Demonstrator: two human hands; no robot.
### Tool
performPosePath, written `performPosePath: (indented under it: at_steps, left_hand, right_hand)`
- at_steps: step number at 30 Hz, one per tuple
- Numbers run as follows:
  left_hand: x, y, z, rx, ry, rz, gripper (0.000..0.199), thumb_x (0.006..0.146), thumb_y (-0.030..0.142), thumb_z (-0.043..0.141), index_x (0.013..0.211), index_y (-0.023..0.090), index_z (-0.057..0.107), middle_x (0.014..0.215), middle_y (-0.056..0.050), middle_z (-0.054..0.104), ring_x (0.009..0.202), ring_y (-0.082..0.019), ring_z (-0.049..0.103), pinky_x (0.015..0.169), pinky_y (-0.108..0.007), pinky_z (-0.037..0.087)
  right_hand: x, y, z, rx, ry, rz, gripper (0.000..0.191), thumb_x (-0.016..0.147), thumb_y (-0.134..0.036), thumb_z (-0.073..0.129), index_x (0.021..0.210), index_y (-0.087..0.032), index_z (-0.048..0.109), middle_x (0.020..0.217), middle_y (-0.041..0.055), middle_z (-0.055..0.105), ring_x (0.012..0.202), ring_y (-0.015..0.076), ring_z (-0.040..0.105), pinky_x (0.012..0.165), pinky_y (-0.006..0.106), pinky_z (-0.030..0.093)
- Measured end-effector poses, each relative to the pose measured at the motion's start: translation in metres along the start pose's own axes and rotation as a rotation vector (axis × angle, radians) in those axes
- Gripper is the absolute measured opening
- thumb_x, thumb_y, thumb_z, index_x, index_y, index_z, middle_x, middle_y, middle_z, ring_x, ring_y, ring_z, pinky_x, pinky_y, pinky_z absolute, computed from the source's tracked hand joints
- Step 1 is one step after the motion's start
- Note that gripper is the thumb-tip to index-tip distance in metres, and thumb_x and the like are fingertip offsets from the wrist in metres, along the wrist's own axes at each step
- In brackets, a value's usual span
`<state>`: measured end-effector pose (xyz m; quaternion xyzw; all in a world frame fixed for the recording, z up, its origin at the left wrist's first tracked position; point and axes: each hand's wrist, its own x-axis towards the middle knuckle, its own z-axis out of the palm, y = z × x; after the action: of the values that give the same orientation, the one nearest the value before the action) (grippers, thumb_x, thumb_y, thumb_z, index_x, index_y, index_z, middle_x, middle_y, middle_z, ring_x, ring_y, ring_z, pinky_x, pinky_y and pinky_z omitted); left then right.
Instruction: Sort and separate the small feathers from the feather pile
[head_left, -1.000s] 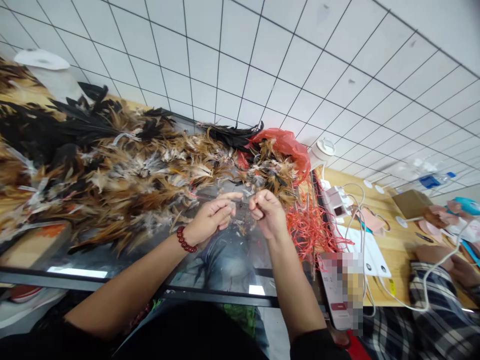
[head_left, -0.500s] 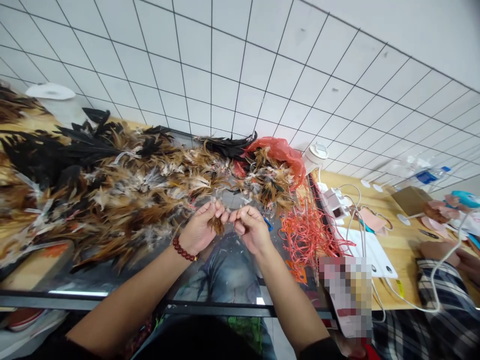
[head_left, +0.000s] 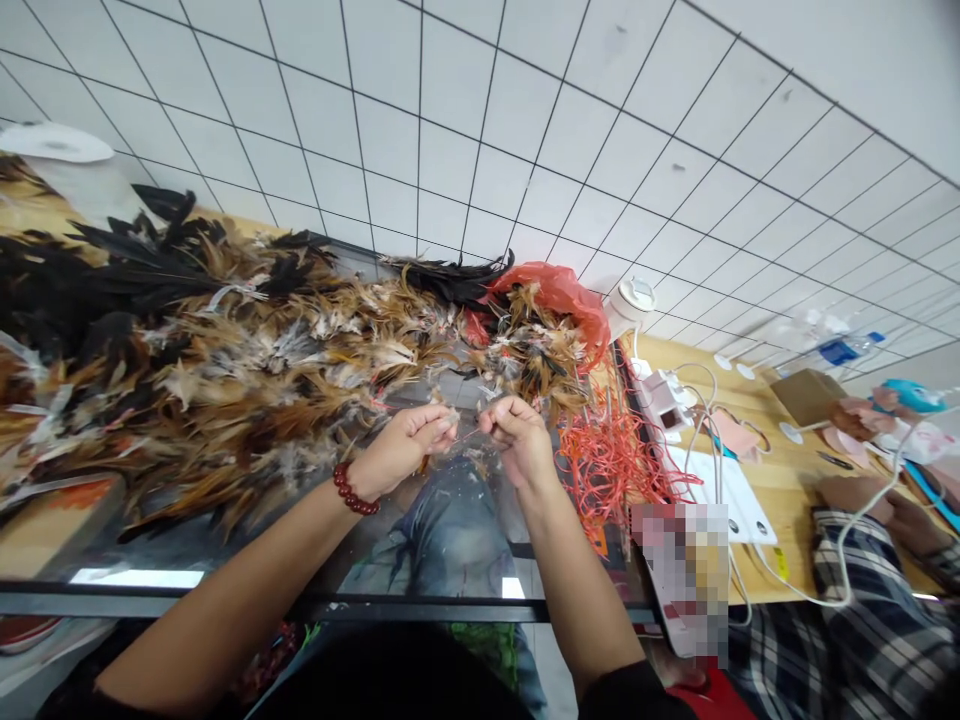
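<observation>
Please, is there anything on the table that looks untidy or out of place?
Yes: the red strings, beside the right hand, lie in a loose tangle, with some straying toward the white panel.

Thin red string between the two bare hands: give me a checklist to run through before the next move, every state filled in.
1. Thin red string spanning the gap between the hands: ok.
2. Right hand closed on the string: ok, fingers curled.
3. Left hand pinched shut: ok; a small brown feather tuft shows under its fingers, mostly hidden.
4. Any knot in the string: cannot tell, too small.
5. Tangled pile of red strings sorted into single strands: not ok, a loose snarl to the right of the right hand.
6. White lidded cup apart from both hands: ok, standing beyond the pile.
</observation>
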<state>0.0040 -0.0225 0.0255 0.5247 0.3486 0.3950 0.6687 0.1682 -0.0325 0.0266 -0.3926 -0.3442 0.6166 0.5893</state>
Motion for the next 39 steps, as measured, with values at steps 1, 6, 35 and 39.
performPosePath:
  at_steps: [1, 6, 35, 39]
  left_hand:
    - [0.000, 0.001, 0.000, -0.003, 0.009, -0.009, 0.034, 0.075, 0.044, 0.062, 0.061, 0.015, 0.051, 0.056, 0.004, 0.042, 0.050, -0.007, 0.035, 0.052, -0.023, 0.029]
    - [0.001, 0.000, 0.005, -0.034, 0.009, -0.078, 0.032, 0.073, 0.041, 0.064, 0.060, 0.014, 0.052, 0.057, 0.004, 0.043, 0.049, -0.006, 0.034, 0.050, -0.022, 0.028]
    - [-0.002, 0.004, -0.004, -0.700, 0.119, 0.034, 0.014, 0.076, 0.026, 0.071, 0.071, 0.018, 0.061, 0.062, 0.000, 0.053, 0.099, -0.019, 0.057, 0.085, -0.030, 0.045]
    - [-0.004, 0.014, -0.010, -0.812, 0.118, 0.026, 0.012, 0.080, 0.019, 0.065, 0.072, 0.017, 0.057, 0.060, 0.004, 0.046, 0.064, -0.009, 0.053, 0.066, -0.025, 0.048]
  right_hand:
    - [0.000, -0.001, -0.001, 0.034, -0.009, 0.006, 0.027, 0.066, -0.035, 0.070, 0.061, -0.017, 0.050, 0.054, -0.0019, 0.060, 0.037, 0.0020, 0.015, 0.041, 0.021, 0.008]
    - [-0.002, -0.004, 0.004, 0.123, -0.011, -0.047, 0.025, 0.066, -0.031, 0.071, 0.062, -0.017, 0.051, 0.055, -0.0025, 0.059, 0.038, 0.0020, 0.016, 0.041, 0.020, 0.008]
    - [-0.019, 0.032, 0.025, 0.205, -0.182, -0.039, 0.029, 0.074, -0.036, 0.068, 0.066, -0.018, 0.047, 0.057, -0.0042, 0.052, 0.042, 0.0037, 0.027, 0.044, 0.020, 0.017]
    - [-0.020, 0.031, 0.029, 0.165, -0.151, -0.031, 0.029, 0.073, -0.040, 0.068, 0.067, -0.019, 0.049, 0.059, -0.0028, 0.056, 0.044, 0.0059, 0.036, 0.046, 0.021, 0.024]
